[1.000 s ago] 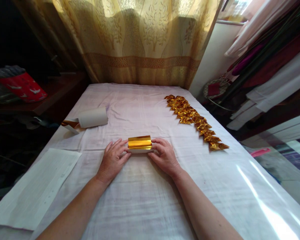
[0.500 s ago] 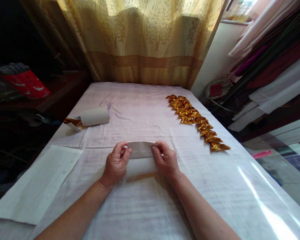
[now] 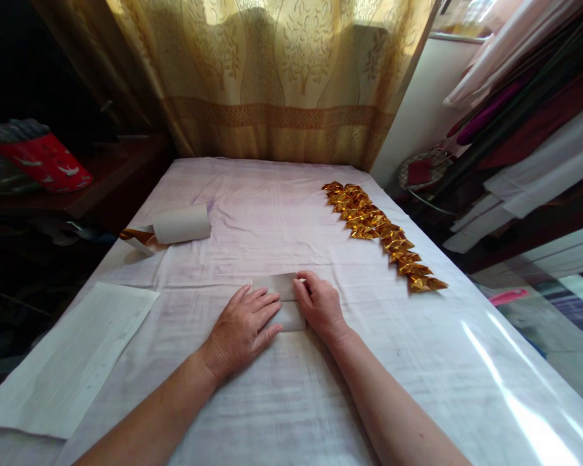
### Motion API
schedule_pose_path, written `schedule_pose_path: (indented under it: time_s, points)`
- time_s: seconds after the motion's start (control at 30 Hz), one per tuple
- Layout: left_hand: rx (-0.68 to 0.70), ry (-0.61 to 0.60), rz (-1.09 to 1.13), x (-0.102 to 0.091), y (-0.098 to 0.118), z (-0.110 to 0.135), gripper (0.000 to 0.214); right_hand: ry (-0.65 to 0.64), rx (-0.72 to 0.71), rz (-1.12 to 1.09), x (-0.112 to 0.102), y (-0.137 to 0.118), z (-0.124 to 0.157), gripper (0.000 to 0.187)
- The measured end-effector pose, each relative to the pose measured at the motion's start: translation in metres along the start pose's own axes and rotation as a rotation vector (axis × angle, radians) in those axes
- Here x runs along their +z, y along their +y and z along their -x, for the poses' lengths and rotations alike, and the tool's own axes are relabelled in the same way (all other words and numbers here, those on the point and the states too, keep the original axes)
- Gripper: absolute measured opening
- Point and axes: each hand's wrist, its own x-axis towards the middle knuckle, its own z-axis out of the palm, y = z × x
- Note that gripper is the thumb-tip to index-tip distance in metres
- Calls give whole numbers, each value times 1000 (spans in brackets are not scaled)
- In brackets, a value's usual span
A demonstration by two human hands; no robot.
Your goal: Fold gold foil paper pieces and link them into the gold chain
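Note:
A small rectangle of pale grey paper [image 3: 290,317] lies on the cloth in front of me, with a line across it and its far part darker. My left hand [image 3: 243,330] rests on its left side, palm down and fingers stretched out. At the paper's far right edge, my right hand [image 3: 319,304] pinches it between thumb and fingers. Farther right runs a slanting row of several shiny gold folded foil pieces [image 3: 393,239]. To the far left is a roll of whitish sheet [image 3: 182,224], curled on its side, with some gold showing at its left end.
A white sheet of paper [image 3: 78,356] lies at the left edge of the cloth-covered surface [image 3: 252,414]. Beyond it, a red container [image 3: 48,162] stands on a dark shelf. A gold curtain [image 3: 282,84] hangs at the back, and clothes [image 3: 539,162] hang on the right.
The paper has come down from a raised, curved position to lie flatter on the cloth. My left hand has let go of its corner and spread over it. My right hand still pinches it.

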Motion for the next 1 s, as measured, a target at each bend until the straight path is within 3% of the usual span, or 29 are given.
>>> schedule_pose_path:
  time_s: [0.13, 0.27, 0.4, 0.57, 0.73, 0.87, 1.0]
  points:
    - [-98, -35, -67, 6, -2, 2, 47, -73, 1, -141, -10, 1, 0, 35]
    - [-152, -4, -97, 7, -6, 3, 51, -225, -142, -322, -20, 6, 3, 45]
    - [-164, -11, -86, 6, -7, 2, 47, -247, -298, -166, -25, 7, 6, 51]
    - [-170, -41, -68, 4, -7, 1, 41, -258, -400, 90, -32, -1, 5, 24]
    - [-169, -46, 1, 1, -10, 0, 29, -238, -492, 110, -35, -4, 4, 12]
    - [-181, 2, 64, 0, -15, -1, 26, -202, -461, -23, -24, 0, 2, 13]
    - [-202, 122, 98, 4, -24, -3, 27, -142, -304, -144, -8, 1, -4, 10]
